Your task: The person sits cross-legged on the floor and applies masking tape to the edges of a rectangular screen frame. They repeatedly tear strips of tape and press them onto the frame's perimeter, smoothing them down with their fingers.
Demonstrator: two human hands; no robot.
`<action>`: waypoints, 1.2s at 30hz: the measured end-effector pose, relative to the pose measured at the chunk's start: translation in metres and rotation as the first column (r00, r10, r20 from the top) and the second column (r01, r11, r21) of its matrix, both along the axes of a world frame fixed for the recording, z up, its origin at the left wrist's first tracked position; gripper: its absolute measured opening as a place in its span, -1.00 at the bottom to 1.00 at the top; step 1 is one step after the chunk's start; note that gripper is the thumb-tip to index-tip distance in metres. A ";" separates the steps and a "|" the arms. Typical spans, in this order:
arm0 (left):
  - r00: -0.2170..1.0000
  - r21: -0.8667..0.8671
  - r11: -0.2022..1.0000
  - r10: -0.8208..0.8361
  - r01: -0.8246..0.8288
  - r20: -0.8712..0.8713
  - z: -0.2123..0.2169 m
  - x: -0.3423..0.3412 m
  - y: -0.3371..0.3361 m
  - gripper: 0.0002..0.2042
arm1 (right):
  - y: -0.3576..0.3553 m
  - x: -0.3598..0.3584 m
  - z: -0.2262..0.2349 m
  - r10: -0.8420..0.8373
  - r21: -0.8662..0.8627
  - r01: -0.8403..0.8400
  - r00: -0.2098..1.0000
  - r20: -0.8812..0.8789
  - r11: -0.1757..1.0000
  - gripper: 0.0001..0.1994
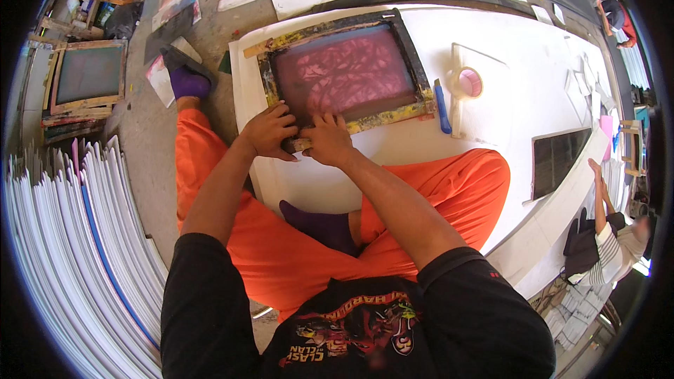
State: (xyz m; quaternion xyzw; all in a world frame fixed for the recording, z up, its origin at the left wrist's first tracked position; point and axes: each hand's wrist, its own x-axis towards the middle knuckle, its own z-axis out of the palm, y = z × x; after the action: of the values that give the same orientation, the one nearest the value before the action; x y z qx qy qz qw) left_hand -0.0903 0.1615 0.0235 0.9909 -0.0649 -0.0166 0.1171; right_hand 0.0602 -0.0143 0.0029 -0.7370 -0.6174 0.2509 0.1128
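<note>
White board (537,88) biggest, running from centre to 3 o'clock, some of the person's seated body over it; stack of white sheets (81,238) between 8 and 9 o'clock, stood on edge, one blue strip among them; framed screen (347,70) at 12 o'clock, lying on the board, slightly turned, paint-stained rails, pinkish-purple mesh with tangled lighter lines; pale panel (484,116) at 2 o'clock, lying apart from the screen; second frame (89,74) near 10 o'clock, off the board, grey mesh, wooden rails; dark rectangle (559,161) at 3 o'clock, set against the white; left hand (269,130) and right hand (327,139) close together at the screen's 7 o'clock corner, both closed on it, fingers curled over the top, thumbs on the near side; tape roll (469,83) at 2 o'clock, on the panel; blue cutter (442,107), also 2 o'clock, between screen and panel.
</note>
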 end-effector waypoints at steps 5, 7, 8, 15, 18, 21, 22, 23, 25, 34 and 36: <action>0.998 0.032 0.999 -0.034 0.036 -0.052 0.003 0.004 0.000 -0.35 | 0.001 0.001 0.003 0.023 -0.015 -0.024 1.000 -0.005 1.000 -0.56; 0.996 0.067 0.996 -0.047 0.051 -0.071 0.003 0.006 0.000 -0.37 | -0.002 0.001 0.002 0.014 0.057 -0.016 0.999 0.032 0.998 -0.56; 0.998 0.055 0.998 -0.027 0.030 -0.057 0.003 0.006 -0.002 -0.37 | -0.003 0.001 0.002 0.009 0.093 -0.014 0.999 0.050 0.996 -0.56; 0.994 0.003 0.999 0.043 -0.044 0.105 -0.005 -0.005 -0.006 -0.46 | -0.001 0.003 0.000 0.016 0.031 -0.016 1.000 -0.012 0.999 -0.56; 0.996 0.065 0.998 0.019 -0.025 0.089 -0.001 0.004 -0.007 -0.47 | -0.001 0.005 -0.002 0.005 0.019 -0.005 1.000 -0.028 1.000 -0.57; 0.999 0.108 0.993 0.034 -0.036 0.027 -0.001 0.004 -0.008 -0.46 | 0.001 0.007 0.004 0.006 -0.015 -0.007 0.996 -0.089 1.000 -0.59; 0.999 0.123 0.992 0.043 -0.042 -0.001 -0.001 0.003 -0.008 -0.46 | 0.001 0.006 0.002 0.011 -0.006 -0.011 0.997 -0.079 1.000 -0.59; 0.997 0.120 0.990 0.071 -0.071 0.005 0.000 0.000 -0.009 -0.46 | 0.001 0.004 0.001 0.015 0.004 -0.015 0.997 -0.069 1.000 -0.59; 0.992 0.100 0.987 0.121 -0.123 0.024 -0.001 -0.004 -0.015 -0.45 | 0.001 0.002 0.002 0.013 0.004 -0.013 1.000 -0.029 1.000 -0.58; 0.979 0.132 0.976 0.154 -0.172 0.131 -0.012 -0.026 -0.031 -0.59 | -0.022 0.050 0.009 0.051 -0.066 -0.048 0.998 0.046 0.997 -0.40; 0.973 0.107 0.974 0.182 -0.198 0.145 -0.016 -0.028 -0.033 -0.58 | -0.039 0.078 0.006 0.020 -0.051 -0.013 0.991 0.130 0.999 -0.39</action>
State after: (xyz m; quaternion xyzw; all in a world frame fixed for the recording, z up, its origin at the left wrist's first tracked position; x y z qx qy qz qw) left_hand -0.1183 0.1284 0.0077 0.9966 0.0236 0.0573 0.0534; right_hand 0.1381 -0.0532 0.0093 -0.7492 -0.6230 0.2187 0.0516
